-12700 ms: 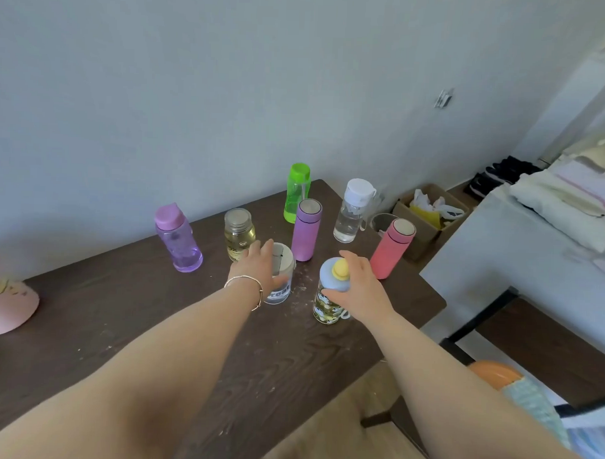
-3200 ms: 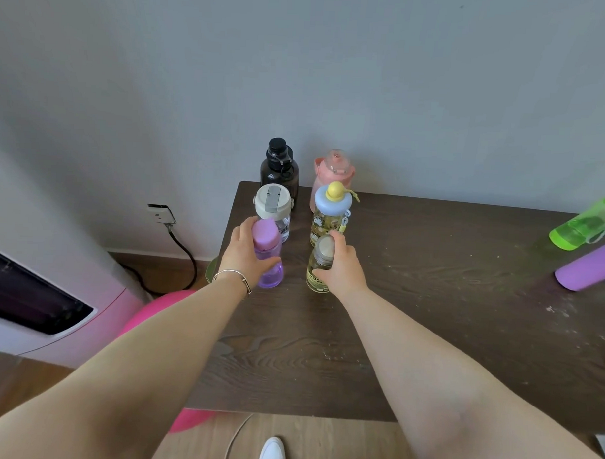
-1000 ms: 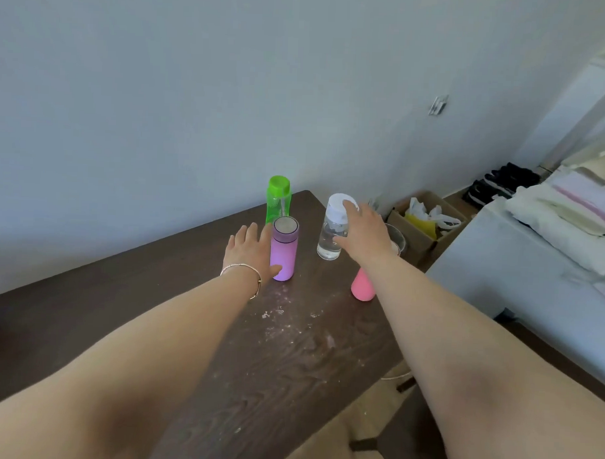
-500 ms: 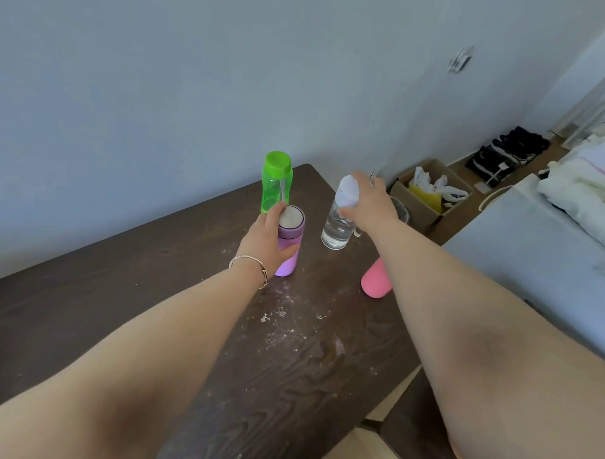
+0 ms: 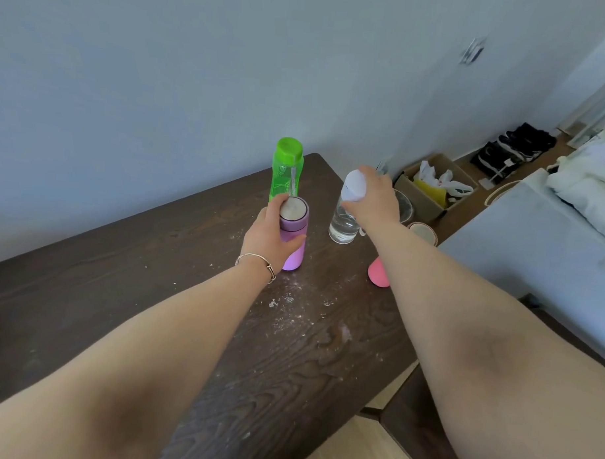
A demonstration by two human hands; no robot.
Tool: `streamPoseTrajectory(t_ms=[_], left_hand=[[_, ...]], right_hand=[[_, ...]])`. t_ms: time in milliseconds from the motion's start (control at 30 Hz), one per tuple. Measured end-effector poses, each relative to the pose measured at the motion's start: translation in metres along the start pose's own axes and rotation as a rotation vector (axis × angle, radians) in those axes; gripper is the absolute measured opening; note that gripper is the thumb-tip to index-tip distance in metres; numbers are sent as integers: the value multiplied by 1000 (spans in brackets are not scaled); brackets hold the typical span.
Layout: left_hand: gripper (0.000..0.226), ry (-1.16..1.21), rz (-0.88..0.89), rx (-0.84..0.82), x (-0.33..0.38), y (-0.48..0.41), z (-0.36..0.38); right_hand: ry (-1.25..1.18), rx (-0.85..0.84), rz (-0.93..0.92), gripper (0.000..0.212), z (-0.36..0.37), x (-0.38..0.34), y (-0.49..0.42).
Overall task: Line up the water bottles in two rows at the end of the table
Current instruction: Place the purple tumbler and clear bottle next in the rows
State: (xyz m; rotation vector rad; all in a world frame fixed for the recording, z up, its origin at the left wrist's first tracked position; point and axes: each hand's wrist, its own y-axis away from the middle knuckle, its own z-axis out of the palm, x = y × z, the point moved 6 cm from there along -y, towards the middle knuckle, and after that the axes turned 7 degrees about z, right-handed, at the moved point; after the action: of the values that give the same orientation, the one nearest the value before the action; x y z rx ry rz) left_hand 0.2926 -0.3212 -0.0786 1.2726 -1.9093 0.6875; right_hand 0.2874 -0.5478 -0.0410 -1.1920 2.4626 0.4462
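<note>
Background's kinda messy: an open cardboard box [image 5: 432,196] on the floor by the wall, stuffed with white and yellow plastic bags [image 5: 436,184]. Dark shoes [image 5: 513,147] lined up further along. Pale folded bedding [image 5: 590,191] on the right, and white crumbs [image 5: 291,308] scattered about.

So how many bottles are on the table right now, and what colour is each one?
Green bottle: 1
Purple bottle: 1, in the left hand
Clear bottle with a white cap: 1, in the right hand
Pink bottle: 1, partly hidden by the right arm
Total: 4 bottles
</note>
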Motion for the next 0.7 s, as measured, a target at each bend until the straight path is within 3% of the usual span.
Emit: streamPoseTrajectory(t_ms=[333,700], left_hand=[[81,-28,-46,96,-2,68,-43],[81,-100,-140,235,-6,216,-96]], right_hand=[[-132,-43,-92,78,-15,-12,90],[-125,-173,-204,74,-4,-10,233]])
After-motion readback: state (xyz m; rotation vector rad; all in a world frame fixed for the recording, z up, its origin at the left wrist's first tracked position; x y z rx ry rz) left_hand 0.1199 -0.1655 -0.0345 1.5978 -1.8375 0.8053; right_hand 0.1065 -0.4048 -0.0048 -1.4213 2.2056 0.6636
